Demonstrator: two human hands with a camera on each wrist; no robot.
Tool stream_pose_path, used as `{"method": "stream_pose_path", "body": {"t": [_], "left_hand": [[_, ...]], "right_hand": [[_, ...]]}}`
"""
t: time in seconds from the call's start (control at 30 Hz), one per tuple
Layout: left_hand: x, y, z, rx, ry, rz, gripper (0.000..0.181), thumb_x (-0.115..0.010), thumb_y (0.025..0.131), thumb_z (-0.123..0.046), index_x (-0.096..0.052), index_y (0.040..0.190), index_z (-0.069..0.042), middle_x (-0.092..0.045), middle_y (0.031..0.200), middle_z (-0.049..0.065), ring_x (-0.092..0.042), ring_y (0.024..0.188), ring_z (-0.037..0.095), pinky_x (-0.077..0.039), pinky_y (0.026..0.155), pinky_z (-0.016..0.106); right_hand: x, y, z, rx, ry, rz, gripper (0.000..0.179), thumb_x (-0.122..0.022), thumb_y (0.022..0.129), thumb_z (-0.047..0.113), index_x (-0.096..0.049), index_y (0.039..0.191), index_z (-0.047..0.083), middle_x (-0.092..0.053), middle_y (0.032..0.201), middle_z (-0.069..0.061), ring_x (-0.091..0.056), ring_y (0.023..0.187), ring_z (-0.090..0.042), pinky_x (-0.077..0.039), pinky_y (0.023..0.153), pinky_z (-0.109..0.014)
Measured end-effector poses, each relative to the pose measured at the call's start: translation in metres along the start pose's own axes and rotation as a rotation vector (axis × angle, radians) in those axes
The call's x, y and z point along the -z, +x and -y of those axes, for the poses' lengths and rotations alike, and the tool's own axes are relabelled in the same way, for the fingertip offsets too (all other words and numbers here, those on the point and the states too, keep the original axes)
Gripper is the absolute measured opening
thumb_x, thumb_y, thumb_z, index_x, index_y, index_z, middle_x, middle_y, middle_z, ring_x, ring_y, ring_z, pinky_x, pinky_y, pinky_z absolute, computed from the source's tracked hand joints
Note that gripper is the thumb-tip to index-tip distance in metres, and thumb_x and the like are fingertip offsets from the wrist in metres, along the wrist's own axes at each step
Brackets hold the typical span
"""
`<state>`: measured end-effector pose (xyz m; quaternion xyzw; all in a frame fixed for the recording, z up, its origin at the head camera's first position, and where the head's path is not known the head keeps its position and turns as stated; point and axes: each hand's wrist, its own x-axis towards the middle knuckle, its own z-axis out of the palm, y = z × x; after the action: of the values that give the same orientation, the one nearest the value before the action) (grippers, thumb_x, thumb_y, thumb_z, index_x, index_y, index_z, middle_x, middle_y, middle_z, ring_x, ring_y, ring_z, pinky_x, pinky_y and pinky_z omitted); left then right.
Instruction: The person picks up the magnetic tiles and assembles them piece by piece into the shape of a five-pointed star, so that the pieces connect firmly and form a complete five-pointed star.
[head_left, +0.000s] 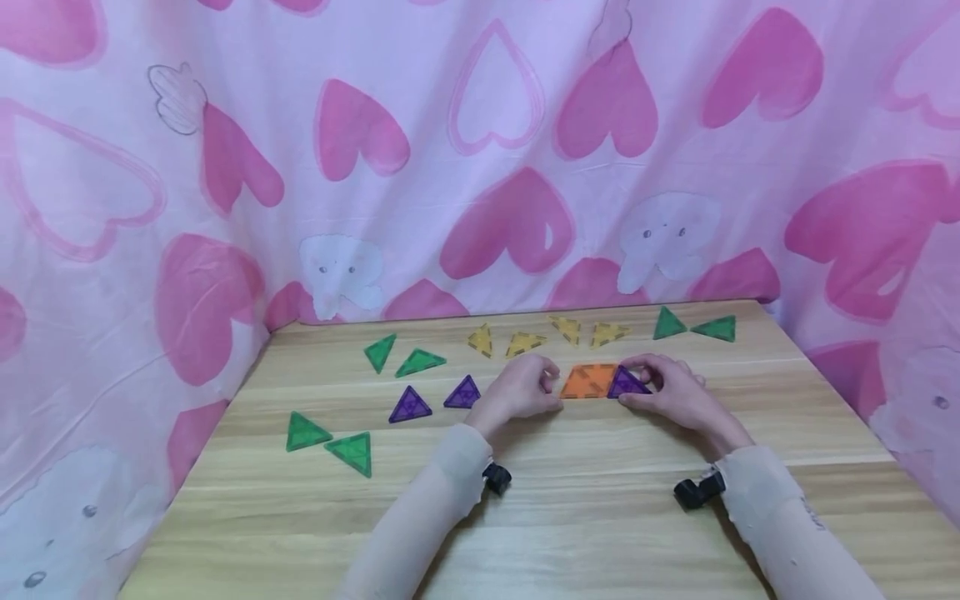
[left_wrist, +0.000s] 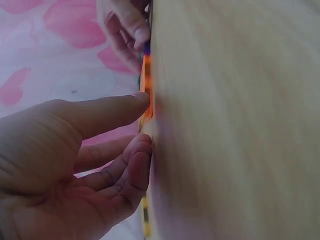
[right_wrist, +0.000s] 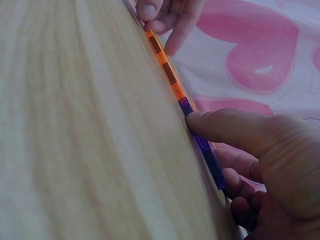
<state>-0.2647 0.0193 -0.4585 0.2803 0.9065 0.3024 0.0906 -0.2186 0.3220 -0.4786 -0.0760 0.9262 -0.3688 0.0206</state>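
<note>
My right hand (head_left: 671, 392) pinches a purple triangular magnetic tile (head_left: 626, 382), thumb on its near edge and fingers at the far side. The right wrist view shows this purple tile (right_wrist: 202, 145) lying flat, end to end with the orange tile piece (right_wrist: 165, 65). That orange piece (head_left: 588, 381) has a slanted four-sided outline on the table. At its left corner is my left hand (head_left: 521, 389), fingers loosely bent and the thumb tip close to the orange edge. Nothing shows between the left fingers. Partly behind the left hand lies another purple triangle (head_left: 461, 392).
One more purple triangle (head_left: 410, 405) lies to the left. Green triangles sit in pairs: left front (head_left: 351, 452), left back (head_left: 420, 362) and right back (head_left: 715, 328). Several yellow triangles (head_left: 525, 342) lie behind the hands. A pink heart-patterned curtain (head_left: 420, 217) borders the wooden table (head_left: 585, 517).
</note>
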Motion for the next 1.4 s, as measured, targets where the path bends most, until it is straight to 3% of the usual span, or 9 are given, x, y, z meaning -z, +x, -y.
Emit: {"method": "stream_pose_path", "body": {"t": [0.1,0.2,0.33,0.73,1.0,1.1,1.2,1.33,1.4], "left_hand": [[0.02,-0.014,-0.007,0.041,-0.036,0.003,0.052,-0.093,0.092,-0.016,-0.074,0.138,-0.001,-0.077,0.108,0.002,-0.07,0.098,0.012,-0.06,0.095,0.028],[0.031,-0.022,-0.002,0.053,-0.032,-0.028,0.052,-0.093,0.093,-0.016,-0.073,0.139,0.0,-0.077,0.113,0.007,-0.071,0.103,0.017,-0.06,0.096,0.031],[0.044,-0.031,0.009,0.064,-0.029,-0.057,0.054,-0.092,0.094,-0.017,-0.072,0.14,0.001,-0.077,0.118,0.01,-0.071,0.108,0.021,-0.06,0.1,0.036],[0.076,-0.066,0.042,0.102,-0.017,-0.12,0.059,-0.093,0.093,-0.018,-0.07,0.142,0.004,-0.076,0.132,0.02,-0.073,0.118,0.031,-0.06,0.106,0.047],[0.081,-0.088,0.059,0.186,0.03,-0.127,0.063,-0.098,0.089,-0.022,-0.071,0.141,0.001,-0.075,0.13,0.016,-0.072,0.119,0.03,-0.06,0.107,0.047],[0.079,-0.093,0.064,0.201,0.044,-0.104,0.065,-0.1,0.086,-0.022,-0.071,0.139,0.002,-0.076,0.125,0.014,-0.072,0.116,0.028,-0.06,0.106,0.045],[0.078,-0.094,0.067,0.199,0.033,-0.088,0.061,-0.1,0.085,-0.021,-0.073,0.135,0.002,-0.078,0.119,0.011,-0.073,0.111,0.026,-0.061,0.105,0.044],[0.077,-0.094,0.07,0.182,0.026,-0.082,0.055,-0.1,0.085,-0.018,-0.075,0.131,0.001,-0.079,0.113,0.009,-0.074,0.104,0.022,-0.062,0.1,0.041],[0.077,-0.095,0.07,0.181,0.028,-0.081,0.056,-0.1,0.085,-0.017,-0.075,0.132,0.001,-0.079,0.111,0.008,-0.072,0.101,0.02,-0.063,0.097,0.04]], "right_hand": [[0.001,0.0,0.001,-0.001,-0.002,0.001,0.067,-0.092,0.094,0.038,-0.066,0.149,0.011,-0.065,0.12,-0.01,-0.049,0.111,-0.034,-0.024,0.093,-0.053],[0.001,-0.001,0.001,0.001,0.002,0.008,0.068,-0.092,0.094,0.039,-0.065,0.149,0.01,-0.065,0.12,-0.011,-0.049,0.111,-0.034,-0.024,0.092,-0.054],[0.002,-0.001,0.0,0.007,0.0,0.011,0.068,-0.091,0.095,0.039,-0.064,0.15,0.01,-0.063,0.118,-0.01,-0.048,0.109,-0.033,-0.024,0.093,-0.056],[0.003,-0.002,0.0,0.041,-0.011,0.001,0.064,-0.09,0.096,0.035,-0.065,0.149,0.008,-0.061,0.112,-0.009,-0.048,0.097,-0.027,-0.024,0.087,-0.047],[0.017,-0.006,-0.009,0.017,0.114,0.083,0.052,-0.07,0.112,0.034,-0.06,0.157,0.009,-0.067,0.121,-0.012,-0.058,0.105,-0.024,-0.05,0.086,-0.03],[0.027,-0.01,-0.017,-0.048,0.189,0.124,0.052,-0.063,0.116,0.036,-0.056,0.162,0.015,-0.063,0.147,-0.018,-0.055,0.129,-0.032,-0.049,0.104,-0.042],[0.032,-0.013,-0.023,-0.112,0.264,0.166,0.055,-0.063,0.115,0.039,-0.054,0.165,0.02,-0.046,0.171,-0.018,-0.039,0.153,-0.04,-0.037,0.121,-0.064],[0.032,-0.011,-0.024,-0.109,0.288,0.202,0.053,-0.065,0.114,0.039,-0.057,0.163,0.02,-0.039,0.177,-0.018,-0.027,0.163,-0.046,-0.022,0.126,-0.078],[0.03,-0.009,-0.024,-0.077,0.266,0.203,0.05,-0.064,0.115,0.035,-0.059,0.162,0.018,-0.042,0.175,-0.018,-0.03,0.162,-0.047,-0.024,0.125,-0.077]]}}
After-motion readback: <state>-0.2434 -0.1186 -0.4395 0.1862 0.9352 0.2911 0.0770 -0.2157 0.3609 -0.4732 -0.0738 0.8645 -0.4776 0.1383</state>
